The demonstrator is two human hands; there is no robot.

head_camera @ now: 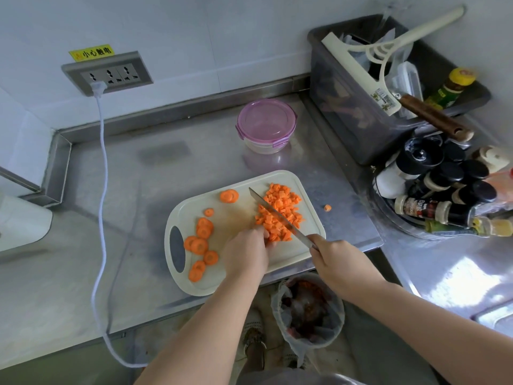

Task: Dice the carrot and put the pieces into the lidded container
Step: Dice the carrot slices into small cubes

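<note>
A cream cutting board (236, 279) lies on the steel counter. A pile of diced carrot (280, 209) covers its right part, and several carrot rounds (201, 243) lie on its left. My right hand (337, 259) grips the handle of a knife (273, 211), whose blade lies across the diced pile. My left hand (245, 252) rests on the board with curled fingers holding carrot pieces at the pile's near edge. The round container with a pink lid (266, 123) stands shut behind the board.
One carrot bit (327, 208) lies on the counter right of the board. A dark bin of utensils (388, 87) and a tray of spice bottles (444, 190) crowd the right. A white cable (101, 190) crosses the counter on the left. A lined waste bin (308, 309) stands below the counter edge.
</note>
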